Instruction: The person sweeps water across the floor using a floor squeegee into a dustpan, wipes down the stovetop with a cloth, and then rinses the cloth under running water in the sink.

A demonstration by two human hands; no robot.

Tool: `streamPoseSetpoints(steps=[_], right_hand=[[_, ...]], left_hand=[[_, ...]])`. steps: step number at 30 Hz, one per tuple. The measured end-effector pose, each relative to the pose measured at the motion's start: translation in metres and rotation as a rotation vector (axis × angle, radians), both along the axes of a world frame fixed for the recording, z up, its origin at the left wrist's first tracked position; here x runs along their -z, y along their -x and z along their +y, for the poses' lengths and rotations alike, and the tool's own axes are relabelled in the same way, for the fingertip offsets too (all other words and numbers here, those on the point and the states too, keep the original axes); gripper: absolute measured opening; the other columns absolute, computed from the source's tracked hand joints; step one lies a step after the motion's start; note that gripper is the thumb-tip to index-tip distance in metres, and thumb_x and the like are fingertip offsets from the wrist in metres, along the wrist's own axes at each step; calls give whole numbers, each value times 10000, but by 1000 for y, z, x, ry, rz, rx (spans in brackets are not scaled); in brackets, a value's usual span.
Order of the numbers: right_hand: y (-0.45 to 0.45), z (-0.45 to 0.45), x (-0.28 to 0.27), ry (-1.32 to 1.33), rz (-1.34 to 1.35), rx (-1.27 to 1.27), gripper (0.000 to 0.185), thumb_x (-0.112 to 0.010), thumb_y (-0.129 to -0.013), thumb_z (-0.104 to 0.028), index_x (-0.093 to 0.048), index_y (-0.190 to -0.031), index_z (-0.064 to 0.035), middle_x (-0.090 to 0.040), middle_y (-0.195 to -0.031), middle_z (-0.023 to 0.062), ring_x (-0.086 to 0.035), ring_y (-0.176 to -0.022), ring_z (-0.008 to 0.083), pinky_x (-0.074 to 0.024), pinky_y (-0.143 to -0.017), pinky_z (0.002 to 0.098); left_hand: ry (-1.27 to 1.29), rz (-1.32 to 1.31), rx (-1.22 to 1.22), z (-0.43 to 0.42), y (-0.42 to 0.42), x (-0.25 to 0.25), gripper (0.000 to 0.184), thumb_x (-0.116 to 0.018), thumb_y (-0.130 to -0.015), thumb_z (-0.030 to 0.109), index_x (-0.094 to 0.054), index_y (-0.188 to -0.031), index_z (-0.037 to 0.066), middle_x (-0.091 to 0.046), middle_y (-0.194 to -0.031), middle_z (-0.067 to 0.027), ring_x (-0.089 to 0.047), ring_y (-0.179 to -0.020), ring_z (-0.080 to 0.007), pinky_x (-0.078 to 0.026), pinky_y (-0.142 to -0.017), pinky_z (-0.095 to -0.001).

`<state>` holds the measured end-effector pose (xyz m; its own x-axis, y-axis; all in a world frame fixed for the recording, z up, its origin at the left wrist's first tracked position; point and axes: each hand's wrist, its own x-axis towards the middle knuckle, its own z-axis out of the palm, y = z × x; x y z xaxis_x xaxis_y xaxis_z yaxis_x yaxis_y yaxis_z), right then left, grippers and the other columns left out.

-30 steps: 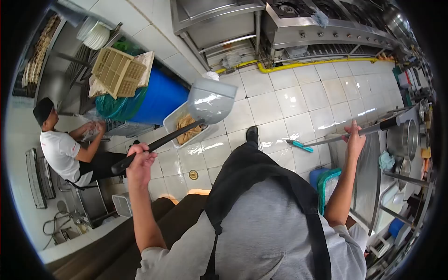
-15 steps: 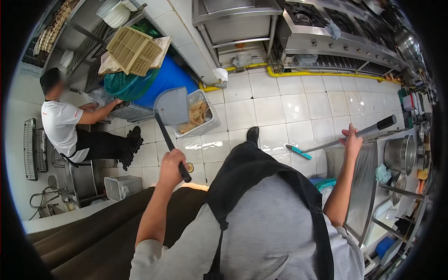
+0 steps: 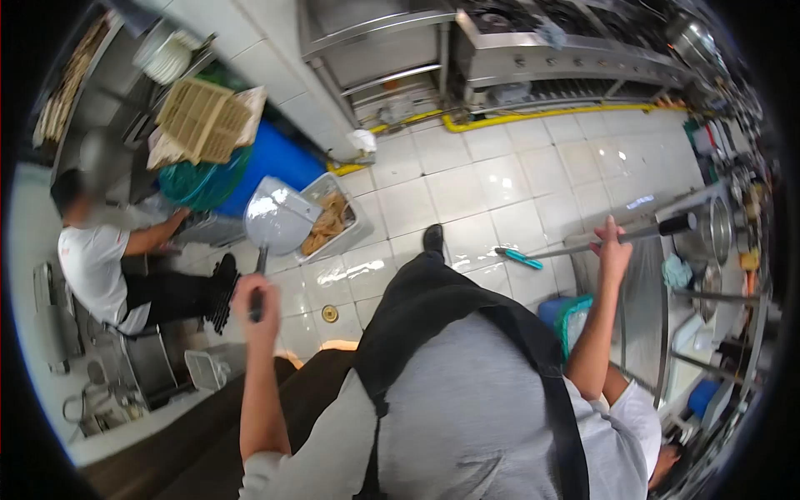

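Observation:
My left hand [image 3: 257, 304] is wrapped round the dark handle of a grey dustpan [image 3: 282, 218]. Its flat, wet-looking pan is raised beside a clear plastic bin [image 3: 358, 229] with crumpled brown material inside. My right hand [image 3: 612, 250] grips the pole of a squeegee [image 3: 575, 248], one finger pointing up. The black pole end sticks out to the right, while the teal head [image 3: 521, 259] rests on the wet tiled floor [image 3: 450, 196] ahead of my shoe.
A co-worker [image 3: 96, 267] in a white shirt is at left, by a blue barrel [image 3: 279, 162] topped with a beige crate [image 3: 200, 121]. Another person's white sleeve [image 3: 637, 425] shows at lower right. A yellow pipe [image 3: 550, 118] runs below the stove [image 3: 575, 71]. Pots [image 3: 717, 229] line the right shelves.
My left hand has moved left with the dustpan, whose pan has tilted and now shines. The view has shifted, and another person has come into sight at lower right. The squeegee stays in my right hand.

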<state>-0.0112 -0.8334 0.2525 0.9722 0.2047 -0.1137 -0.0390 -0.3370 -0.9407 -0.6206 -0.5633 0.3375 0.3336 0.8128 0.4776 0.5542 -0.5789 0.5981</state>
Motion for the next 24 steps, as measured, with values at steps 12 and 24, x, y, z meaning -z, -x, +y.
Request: streamPoseSetpoints(steps=[12,24], right_hand=[[23,-9,-9,46,26,120,460,-637,-1001,-457,-672,-929,-4,-684,-826,90,-622,-699,149,-542,-575,303],[16,105,-62,61,97,51,451,-638,-1013,-420,-634,-784,-32,-610,-710,60,-597,-624,147,-511,-532,295]], left_hand=[[873,-666,-129,46,-68,-64,148,-601,-823,-58,-543,-847,77,-597,-1051,-65,-612,-725,-161,-478,-698,-275],[933,-402,204,247,-222,223,183,-688,-867,11,-578,-992,86,-595,-841,-31,-587,-713,-115,-480,-640,-277]])
